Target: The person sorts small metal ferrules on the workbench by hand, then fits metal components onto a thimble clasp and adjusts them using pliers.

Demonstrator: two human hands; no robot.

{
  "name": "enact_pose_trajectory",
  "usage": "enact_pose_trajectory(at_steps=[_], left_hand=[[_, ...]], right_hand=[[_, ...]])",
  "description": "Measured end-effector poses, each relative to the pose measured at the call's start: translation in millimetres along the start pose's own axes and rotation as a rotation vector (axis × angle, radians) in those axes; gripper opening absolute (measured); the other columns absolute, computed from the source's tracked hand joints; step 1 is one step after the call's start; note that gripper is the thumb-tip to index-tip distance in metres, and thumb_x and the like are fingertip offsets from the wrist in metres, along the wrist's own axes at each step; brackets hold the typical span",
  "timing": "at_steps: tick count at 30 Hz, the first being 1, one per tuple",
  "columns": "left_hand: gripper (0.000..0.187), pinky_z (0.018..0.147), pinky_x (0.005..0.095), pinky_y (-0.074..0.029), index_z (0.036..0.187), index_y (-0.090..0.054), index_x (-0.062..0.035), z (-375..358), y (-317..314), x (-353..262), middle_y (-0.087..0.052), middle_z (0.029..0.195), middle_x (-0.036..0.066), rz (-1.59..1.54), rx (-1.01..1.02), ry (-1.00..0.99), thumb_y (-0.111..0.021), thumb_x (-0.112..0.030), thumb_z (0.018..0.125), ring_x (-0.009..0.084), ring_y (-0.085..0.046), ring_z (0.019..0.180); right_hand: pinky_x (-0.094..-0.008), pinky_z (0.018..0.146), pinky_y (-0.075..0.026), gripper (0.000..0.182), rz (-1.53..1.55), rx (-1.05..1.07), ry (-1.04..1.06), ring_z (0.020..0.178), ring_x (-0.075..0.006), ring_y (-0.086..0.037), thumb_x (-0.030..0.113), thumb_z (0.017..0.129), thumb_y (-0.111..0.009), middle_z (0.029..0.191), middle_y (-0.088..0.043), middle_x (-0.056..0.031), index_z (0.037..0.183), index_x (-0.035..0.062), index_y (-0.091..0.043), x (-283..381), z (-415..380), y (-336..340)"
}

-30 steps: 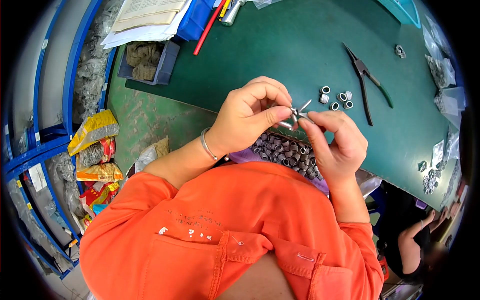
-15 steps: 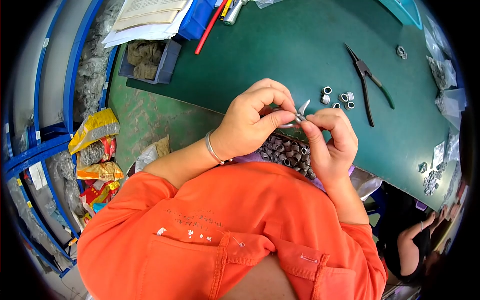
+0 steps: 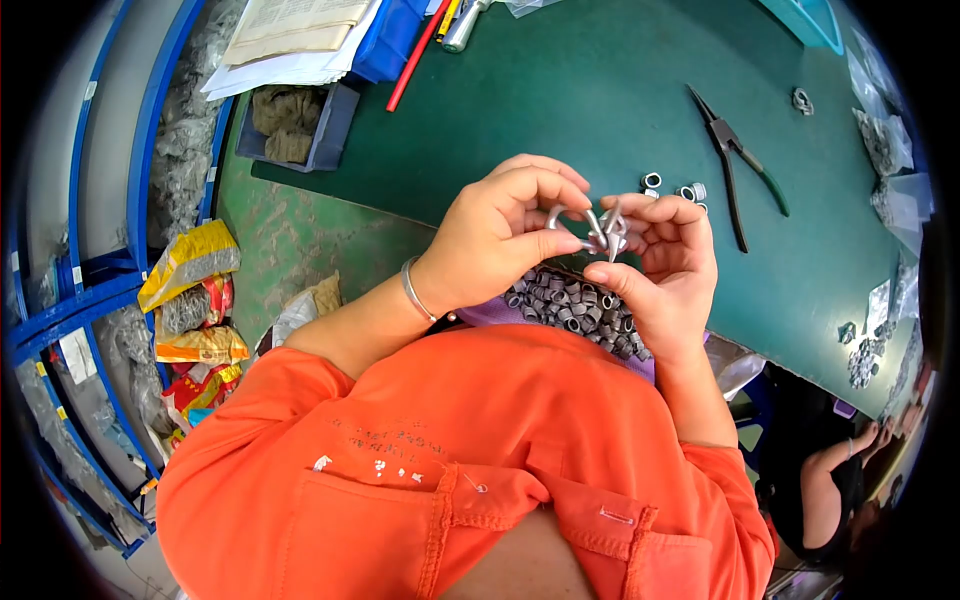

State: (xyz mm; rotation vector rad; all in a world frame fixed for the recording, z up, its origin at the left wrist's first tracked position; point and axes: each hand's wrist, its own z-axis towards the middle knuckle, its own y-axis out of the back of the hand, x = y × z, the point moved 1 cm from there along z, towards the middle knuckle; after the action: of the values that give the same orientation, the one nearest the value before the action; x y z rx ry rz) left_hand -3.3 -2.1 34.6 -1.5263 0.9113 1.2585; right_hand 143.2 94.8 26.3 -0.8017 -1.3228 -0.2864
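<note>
My left hand (image 3: 495, 225) is closed, pinching a shiny piece of linked metal loops (image 3: 598, 240) between thumb and fingers. On its other side my right hand (image 3: 668, 262) grips the pointed end with fingertips and thumb, its fingers curled around it. The exact kind of this metal piece I cannot tell. Below both hands, a heap of small dark-grey metal rings (image 3: 575, 305) lies on a purple cloth (image 3: 490, 313) in front of me. Several brighter metal rings (image 3: 690, 192) stand on the green table just beyond my right hand, partly hidden by it.
Long-nosed pliers (image 3: 728, 150) lie on the green table (image 3: 560, 110) at the right. A grey bin (image 3: 335, 125) with cloth stands at the left, near papers (image 3: 290, 60) and a red pen (image 3: 415, 60). Another person's arm (image 3: 825, 490) is at the lower right.
The metal piece has turned between my hands and more of its loops show. My right-hand fingers have opened wider around it and shifted up over some table rings.
</note>
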Motion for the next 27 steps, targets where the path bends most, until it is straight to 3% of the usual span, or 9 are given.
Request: enact_pose_trajectory(at_steps=[5, 8, 12, 17, 19, 22, 27], left_hand=[[0.022, 0.084, 0.0281, -0.048, 0.099, -0.055, 0.0053, 1.7, 1.5, -7.2, -0.056, 0.103, 0.011, -0.081, -0.082, 0.151, -0.057, 0.011, 0.078, 0.0153, -0.057, 0.091], [0.021, 0.082, 0.0268, -0.049, 0.098, -0.058, 0.0049, 2.7, 6.3, -8.1, -0.056, 0.102, 0.010, -0.008, -0.106, -0.042, -0.057, 0.012, 0.078, 0.0146, -0.057, 0.091], [0.020, 0.076, 0.0232, -0.049, 0.100, -0.059, 0.0041, -0.4, 0.9, -13.9, -0.058, 0.098, 0.007, 0.083, -0.184, -0.090, -0.057, 0.008, 0.081, 0.0108, -0.059, 0.085], [0.016, 0.074, 0.0230, -0.050, 0.099, -0.059, 0.0045, -0.7, -1.6, -8.2, -0.059, 0.093, 0.007, 0.026, -0.157, 0.092, -0.056, 0.003, 0.084, 0.0120, -0.060, 0.084], [0.014, 0.075, 0.0261, -0.052, 0.097, -0.058, 0.0045, -0.8, -2.4, -6.2, -0.056, 0.095, 0.008, 0.004, -0.166, 0.056, -0.054, 0.004, 0.084, 0.0155, -0.060, 0.087], [0.011, 0.076, 0.0306, -0.054, 0.095, -0.056, 0.0047, -0.4, -1.3, -3.9, -0.052, 0.097, 0.009, -0.031, -0.161, 0.008, -0.051, 0.006, 0.085, 0.0206, -0.061, 0.091], [0.012, 0.076, 0.0338, -0.056, 0.096, -0.054, 0.0053, -0.5, -2.4, -3.7, -0.050, 0.097, 0.009, -0.101, -0.151, -0.003, -0.049, 0.006, 0.086, 0.0231, -0.061, 0.093]], right_hand=[[-0.0239, 0.069, -0.046, 0.056, -0.403, 0.020, 0.238, 0.084, -0.0143, -0.054, -0.004, 0.060, -0.078, 0.106, -0.057, -0.0104, 0.106, 0.0029, -0.046, -0.1, -2.6, 3.2], [-0.0249, 0.064, -0.047, 0.049, -0.564, 0.002, 0.320, 0.079, -0.0158, -0.053, -0.005, 0.059, -0.076, 0.103, -0.056, -0.0112, 0.101, 0.0010, -0.052, 0.7, -4.3, 0.6], [-0.0266, 0.060, -0.047, 0.041, -0.826, 0.007, 0.440, 0.074, -0.0189, -0.053, -0.004, 0.058, -0.076, 0.094, -0.053, -0.0116, 0.094, 0.0013, -0.056, 10.5, -1.7, -6.2], [-0.0253, 0.061, -0.047, 0.040, -0.737, 0.024, 0.306, 0.078, -0.0176, -0.054, -0.002, 0.059, -0.077, 0.094, -0.052, -0.0102, 0.093, 0.0020, -0.056, 3.1, -4.8, -2.7], [-0.0246, 0.062, -0.047, 0.040, -0.665, 0.033, 0.224, 0.080, -0.0165, -0.054, -0.001, 0.061, -0.078, 0.094, -0.052, -0.0094, 0.094, 0.0017, -0.056, 1.4, -4.4, -3.0], [-0.0229, 0.071, -0.047, 0.038, -0.264, 0.053, 0.086, 0.084, -0.0124, -0.056, 0.003, 0.067, -0.077, 0.101, -0.055, -0.0076, 0.097, 0.0008, -0.053, -4.2, -4.0, -3.7], [-0.0245, 0.070, -0.047, 0.030, -0.364, 0.050, 0.137, 0.083, -0.0143, -0.058, 0.003, 0.069, -0.074, 0.097, -0.062, -0.0095, 0.093, 0.0010, -0.057, 1.7, -3.3, -2.5]])
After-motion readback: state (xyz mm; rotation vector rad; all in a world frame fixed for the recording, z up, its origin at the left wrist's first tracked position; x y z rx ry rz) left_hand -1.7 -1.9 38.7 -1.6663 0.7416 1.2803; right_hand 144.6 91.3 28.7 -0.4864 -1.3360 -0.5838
